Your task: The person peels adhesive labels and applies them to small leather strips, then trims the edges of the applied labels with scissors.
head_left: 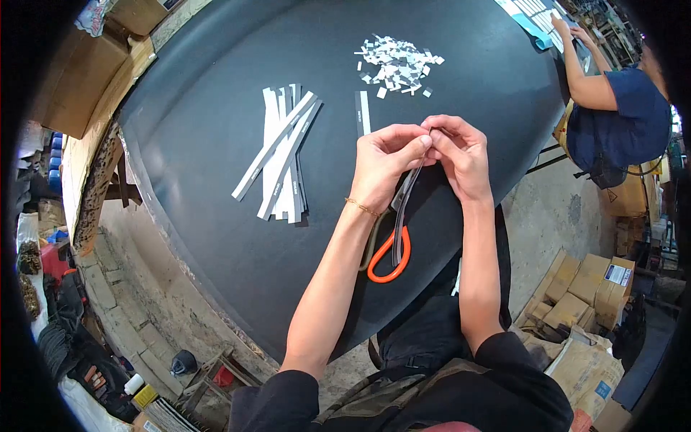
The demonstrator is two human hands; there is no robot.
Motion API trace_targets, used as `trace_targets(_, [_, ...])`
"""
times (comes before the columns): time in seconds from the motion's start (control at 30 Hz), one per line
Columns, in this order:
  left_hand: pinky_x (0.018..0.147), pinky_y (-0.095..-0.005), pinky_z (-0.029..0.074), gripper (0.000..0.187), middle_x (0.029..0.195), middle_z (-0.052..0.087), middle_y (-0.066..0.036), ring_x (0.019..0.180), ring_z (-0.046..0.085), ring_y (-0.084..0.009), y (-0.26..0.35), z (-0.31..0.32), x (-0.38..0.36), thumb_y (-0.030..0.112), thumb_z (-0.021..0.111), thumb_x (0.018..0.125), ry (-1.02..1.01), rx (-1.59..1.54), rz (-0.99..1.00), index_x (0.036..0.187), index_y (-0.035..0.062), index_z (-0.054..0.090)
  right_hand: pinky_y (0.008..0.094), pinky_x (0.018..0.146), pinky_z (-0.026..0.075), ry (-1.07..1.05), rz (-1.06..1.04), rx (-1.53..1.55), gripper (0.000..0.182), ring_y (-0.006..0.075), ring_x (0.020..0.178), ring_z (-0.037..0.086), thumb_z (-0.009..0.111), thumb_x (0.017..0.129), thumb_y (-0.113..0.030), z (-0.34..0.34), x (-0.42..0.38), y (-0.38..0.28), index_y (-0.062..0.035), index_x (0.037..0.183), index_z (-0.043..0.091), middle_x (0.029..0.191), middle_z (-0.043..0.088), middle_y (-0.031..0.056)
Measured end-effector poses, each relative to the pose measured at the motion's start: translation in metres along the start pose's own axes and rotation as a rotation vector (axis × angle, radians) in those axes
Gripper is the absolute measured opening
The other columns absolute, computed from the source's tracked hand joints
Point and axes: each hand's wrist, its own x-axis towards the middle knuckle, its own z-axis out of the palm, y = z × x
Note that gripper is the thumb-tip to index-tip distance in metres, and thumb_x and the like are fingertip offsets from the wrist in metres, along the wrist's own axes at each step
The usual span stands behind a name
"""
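Observation:
My left hand (389, 162) and my right hand (461, 155) meet over the black table, fingertips pinched together on the upper end of a thin dark strip (409, 189). The strip hangs down between my wrists. Below it lie scissors with an orange handle (406, 252), partly hidden by the strip and my left wrist. Just beyond my left hand a grey and white strip (362, 111) lies flat. A loose stack of grey and white strips (277, 155) rests to the left. Small cut pieces (399, 65) form a pile farther back.
The black table (194, 129) has a curved edge on the left. At the upper right a person in a dark blue shirt (626, 108) handles white strips near a light blue item (531, 30). Cardboard boxes (586, 284) stand on the floor at the right.

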Motion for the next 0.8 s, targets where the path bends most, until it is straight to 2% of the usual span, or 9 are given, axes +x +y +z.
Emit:
trace_targets(0.37, [0.073, -0.0326, 0.058, 0.015, 0.087, 0.065, -0.018, 0.076, 0.067, -0.0241, -0.0012, -0.0032, 0.0017, 0.004, 0.058, 0.088, -0.04, -0.07, -0.045, 0.098, -0.0071, 0.061, 0.0202, 0.06, 0.049, 0.009, -0.022, 0.036, 0.014, 0.009, 0.069, 0.059, 0.063, 0.082, 0.004, -0.0012, -0.0015, -0.0005, 0.0037, 0.095, 0.064, 0.082, 0.063, 0.006])
trace_targets(0.8, [0.069, -0.0306, 0.059, 0.015, 0.086, 0.065, -0.016, 0.077, 0.068, -0.023, -0.0026, -0.0047, 0.0, 0.008, 0.059, 0.088, -0.076, -0.155, -0.093, 0.097, -0.0039, 0.061, 0.0199, 0.061, 0.048, 0.054, -0.056, 0.013, 0.015, 0.0083, 0.068, 0.058, 0.064, 0.08, 0.005, 0.0042, -0.004, -0.0041, 0.0035, 0.095, 0.066, 0.081, 0.064, 0.006])
